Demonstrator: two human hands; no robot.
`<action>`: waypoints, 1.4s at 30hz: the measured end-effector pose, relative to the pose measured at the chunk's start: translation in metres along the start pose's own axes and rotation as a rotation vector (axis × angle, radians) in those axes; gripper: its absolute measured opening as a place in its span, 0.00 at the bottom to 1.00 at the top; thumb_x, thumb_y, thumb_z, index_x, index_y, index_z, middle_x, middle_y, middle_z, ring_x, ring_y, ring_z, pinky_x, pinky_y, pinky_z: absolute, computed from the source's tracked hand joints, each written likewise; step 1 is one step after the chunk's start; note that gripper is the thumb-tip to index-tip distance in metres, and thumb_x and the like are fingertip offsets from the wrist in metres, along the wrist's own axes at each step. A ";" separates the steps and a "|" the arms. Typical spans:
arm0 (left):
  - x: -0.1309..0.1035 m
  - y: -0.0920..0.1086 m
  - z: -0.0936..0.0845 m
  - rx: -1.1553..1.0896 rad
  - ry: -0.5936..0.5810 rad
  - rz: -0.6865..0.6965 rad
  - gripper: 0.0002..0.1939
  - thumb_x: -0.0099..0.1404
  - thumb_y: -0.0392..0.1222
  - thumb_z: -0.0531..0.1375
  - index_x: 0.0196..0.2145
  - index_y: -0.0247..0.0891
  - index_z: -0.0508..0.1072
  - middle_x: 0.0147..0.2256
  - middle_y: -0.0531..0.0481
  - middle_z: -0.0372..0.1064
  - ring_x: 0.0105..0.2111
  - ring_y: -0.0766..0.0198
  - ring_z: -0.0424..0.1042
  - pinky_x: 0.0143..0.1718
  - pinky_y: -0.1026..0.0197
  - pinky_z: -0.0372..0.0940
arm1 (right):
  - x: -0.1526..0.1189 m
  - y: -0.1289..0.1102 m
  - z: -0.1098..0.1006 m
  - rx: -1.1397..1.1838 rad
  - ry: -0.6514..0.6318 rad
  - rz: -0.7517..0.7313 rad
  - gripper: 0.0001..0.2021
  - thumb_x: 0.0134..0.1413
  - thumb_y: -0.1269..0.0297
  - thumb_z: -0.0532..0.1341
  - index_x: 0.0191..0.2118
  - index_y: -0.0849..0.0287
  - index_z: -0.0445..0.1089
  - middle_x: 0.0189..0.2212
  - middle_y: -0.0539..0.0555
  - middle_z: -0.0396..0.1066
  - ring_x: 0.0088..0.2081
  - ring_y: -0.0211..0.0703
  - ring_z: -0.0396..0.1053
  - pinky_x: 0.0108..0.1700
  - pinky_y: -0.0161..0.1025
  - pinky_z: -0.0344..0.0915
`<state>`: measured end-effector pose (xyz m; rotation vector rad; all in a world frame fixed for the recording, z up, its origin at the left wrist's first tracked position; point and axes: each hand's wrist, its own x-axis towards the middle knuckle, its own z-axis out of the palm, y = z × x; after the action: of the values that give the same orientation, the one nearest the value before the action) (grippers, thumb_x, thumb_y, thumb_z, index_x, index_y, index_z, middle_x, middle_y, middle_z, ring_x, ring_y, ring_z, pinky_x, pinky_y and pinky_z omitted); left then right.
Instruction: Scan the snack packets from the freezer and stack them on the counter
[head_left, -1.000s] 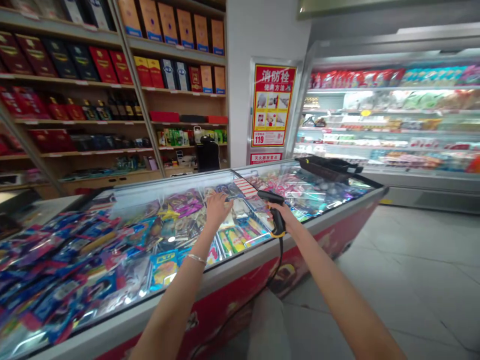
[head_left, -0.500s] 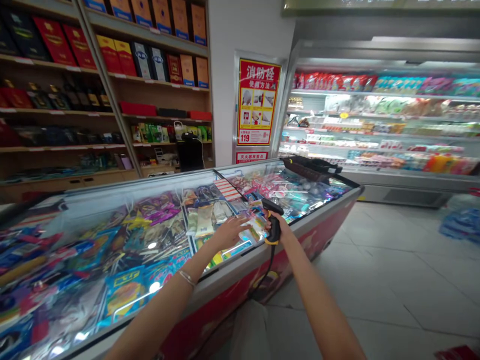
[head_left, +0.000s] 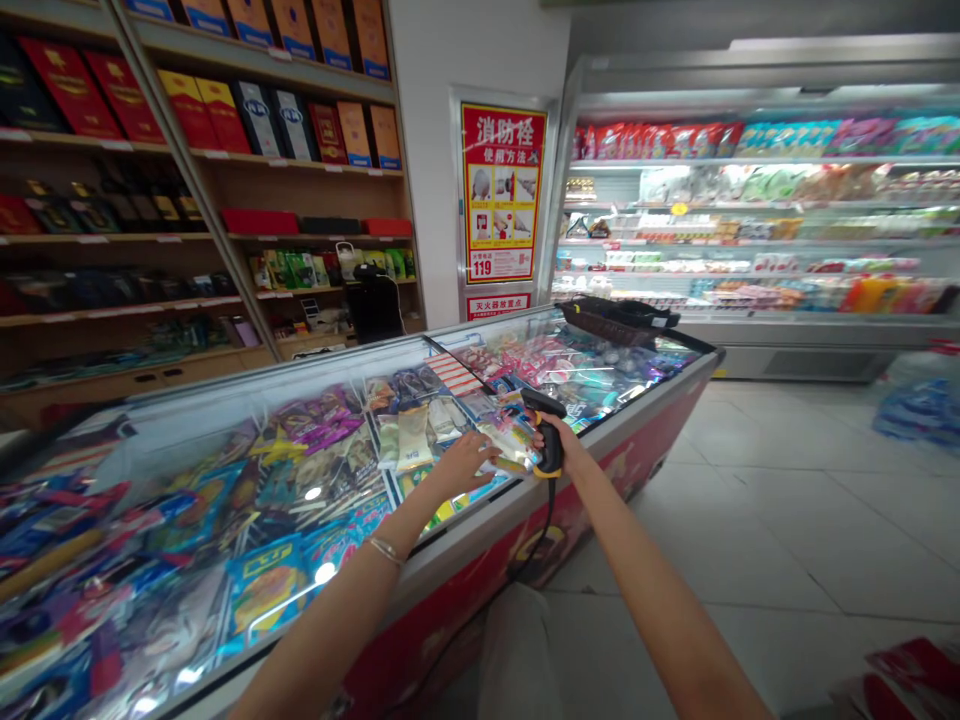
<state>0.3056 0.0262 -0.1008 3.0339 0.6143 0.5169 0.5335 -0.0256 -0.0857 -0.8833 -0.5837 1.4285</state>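
Note:
My right hand (head_left: 568, 443) grips a black and yellow barcode scanner (head_left: 552, 446) over the front part of the chest freezer. A dark cable hangs from the scanner's handle. Left of the scanner is a shiny plastic package (head_left: 514, 428), white with coloured print; whether my right fingertips touch it is too small to tell. My left hand (head_left: 463, 466), with a bracelet on the wrist, hovers at the package's left side. Its fingers are stretched out and apart, with nothing visibly held. Under the glass lie ice-cream packs (head_left: 414, 440) in several colours.
The chest freezer's front rim (head_left: 450, 527) runs between me and the goods. A black tray-like container (head_left: 615, 328) sits on its far right end. Behind are shelves of boxes (head_left: 322, 135) and a lit refrigerated display (head_left: 757, 230). Wrapped water bottles (head_left: 919, 400) stand on the tiled floor (head_left: 757, 500).
My view has shifted slightly. My left hand has drawn back a little from the package, while my right hand keeps the scanner in nearly the same place.

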 end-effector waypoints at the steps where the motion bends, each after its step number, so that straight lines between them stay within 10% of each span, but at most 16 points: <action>1: 0.000 0.000 -0.001 -0.005 -0.003 -0.004 0.18 0.61 0.43 0.59 0.48 0.38 0.69 0.49 0.40 0.65 0.51 0.51 0.63 0.54 0.48 0.59 | -0.001 0.000 0.001 0.005 0.009 0.005 0.11 0.46 0.60 0.63 0.35 0.60 0.70 0.15 0.46 0.60 0.16 0.34 0.56 0.19 0.32 0.58; 11: -0.055 -0.025 -0.057 -0.012 -0.107 -0.286 0.13 0.64 0.43 0.54 0.46 0.41 0.69 0.41 0.44 0.73 0.40 0.57 0.73 0.38 0.61 0.64 | -0.012 0.022 0.031 -0.079 -0.021 -0.028 0.07 0.45 0.65 0.63 0.31 0.61 0.68 0.20 0.50 0.66 0.17 0.33 0.58 0.16 0.31 0.56; 19: -0.195 -0.101 -0.117 -0.378 0.354 -0.666 0.27 0.62 0.53 0.54 0.57 0.44 0.67 0.28 0.50 0.74 0.24 0.62 0.71 0.30 0.62 0.64 | -0.006 0.070 0.128 -0.156 -0.264 0.121 0.12 0.46 0.60 0.63 0.36 0.61 0.70 0.19 0.48 0.64 0.16 0.33 0.57 0.16 0.31 0.55; 24: -0.236 -0.124 -0.112 -0.880 0.820 -0.833 0.33 0.48 0.49 0.65 0.52 0.36 0.71 0.37 0.45 0.75 0.27 0.64 0.73 0.32 0.61 0.68 | 0.006 0.112 0.206 -0.148 -0.458 0.157 0.11 0.44 0.62 0.63 0.35 0.61 0.72 0.24 0.50 0.68 0.18 0.32 0.58 0.18 0.31 0.56; 31: -0.244 -0.130 -0.104 -1.269 1.130 -0.893 0.22 0.50 0.49 0.63 0.41 0.35 0.76 0.44 0.42 0.74 0.39 0.55 0.76 0.43 0.52 0.71 | 0.025 0.160 0.270 -0.174 -0.667 0.342 0.10 0.41 0.62 0.65 0.31 0.61 0.72 0.21 0.49 0.67 0.18 0.32 0.57 0.18 0.31 0.55; 42: -0.263 -0.153 -0.080 -0.354 1.043 -1.171 0.13 0.54 0.47 0.62 0.34 0.38 0.80 0.33 0.46 0.74 0.38 0.55 0.74 0.41 0.54 0.69 | 0.030 0.175 0.252 -0.347 -0.697 0.207 0.14 0.49 0.53 0.64 0.31 0.61 0.71 0.22 0.52 0.70 0.21 0.36 0.66 0.23 0.33 0.64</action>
<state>-0.0065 0.0626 -0.1186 1.4105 1.7750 1.7132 0.2311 0.0329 -0.0866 -0.7083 -1.3234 1.8644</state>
